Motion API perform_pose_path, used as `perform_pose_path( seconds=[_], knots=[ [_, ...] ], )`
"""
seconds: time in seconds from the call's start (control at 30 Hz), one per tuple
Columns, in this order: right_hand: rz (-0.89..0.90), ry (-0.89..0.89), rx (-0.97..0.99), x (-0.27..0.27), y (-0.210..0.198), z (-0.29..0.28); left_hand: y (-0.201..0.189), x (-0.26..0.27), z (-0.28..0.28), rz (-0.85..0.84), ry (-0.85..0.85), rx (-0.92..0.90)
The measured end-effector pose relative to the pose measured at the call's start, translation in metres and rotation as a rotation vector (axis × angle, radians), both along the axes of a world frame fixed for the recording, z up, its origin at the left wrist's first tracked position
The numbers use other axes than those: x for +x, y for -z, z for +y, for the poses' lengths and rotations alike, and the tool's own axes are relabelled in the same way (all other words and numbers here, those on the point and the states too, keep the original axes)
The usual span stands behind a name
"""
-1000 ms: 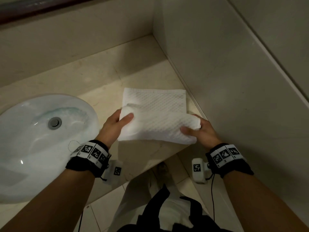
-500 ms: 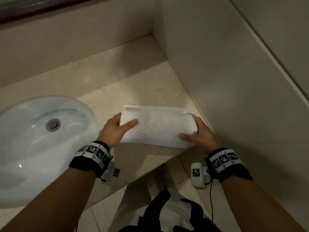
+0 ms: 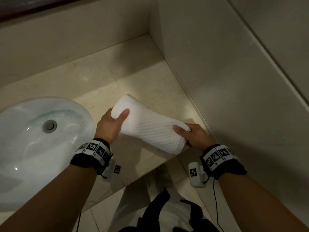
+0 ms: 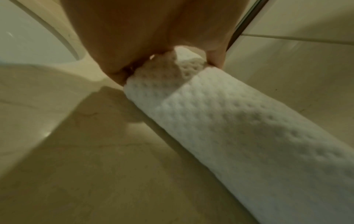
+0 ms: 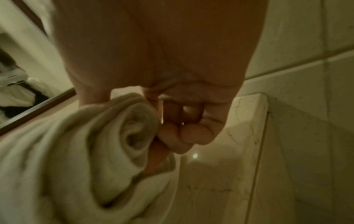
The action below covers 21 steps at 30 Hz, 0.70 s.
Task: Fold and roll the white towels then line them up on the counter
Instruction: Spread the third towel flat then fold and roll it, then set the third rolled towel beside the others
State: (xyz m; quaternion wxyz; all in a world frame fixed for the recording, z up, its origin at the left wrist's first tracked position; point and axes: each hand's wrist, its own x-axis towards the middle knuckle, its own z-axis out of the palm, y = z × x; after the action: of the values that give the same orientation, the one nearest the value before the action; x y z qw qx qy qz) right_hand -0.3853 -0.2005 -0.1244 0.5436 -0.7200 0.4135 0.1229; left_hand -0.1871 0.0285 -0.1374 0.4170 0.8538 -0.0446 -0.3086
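rolled towel [image 3: 150,129] near counter [image 3: 93,84] front edge | left hand [image 3: 108,124], right hand [image 3: 195,138] grip its ends

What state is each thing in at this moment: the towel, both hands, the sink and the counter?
white towel: fully rolled, held at both ends, slanting across the counter.
left hand: grips the roll's far end, thumb on top.
right hand: fingers curled at the roll's near, spiral end.
sink: drain stopper in place; water not discernible.
counter: no other rolled towels visible.
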Motion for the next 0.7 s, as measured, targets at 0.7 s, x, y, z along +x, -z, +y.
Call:
perform_pose_path(
  seconds=[0.7],
  knots=[
    [0.005,-0.258,0.308,0.08,0.006,0.067,0.009,-0.042,-0.006,0.434,-0.424,-0.387]
  ],
)
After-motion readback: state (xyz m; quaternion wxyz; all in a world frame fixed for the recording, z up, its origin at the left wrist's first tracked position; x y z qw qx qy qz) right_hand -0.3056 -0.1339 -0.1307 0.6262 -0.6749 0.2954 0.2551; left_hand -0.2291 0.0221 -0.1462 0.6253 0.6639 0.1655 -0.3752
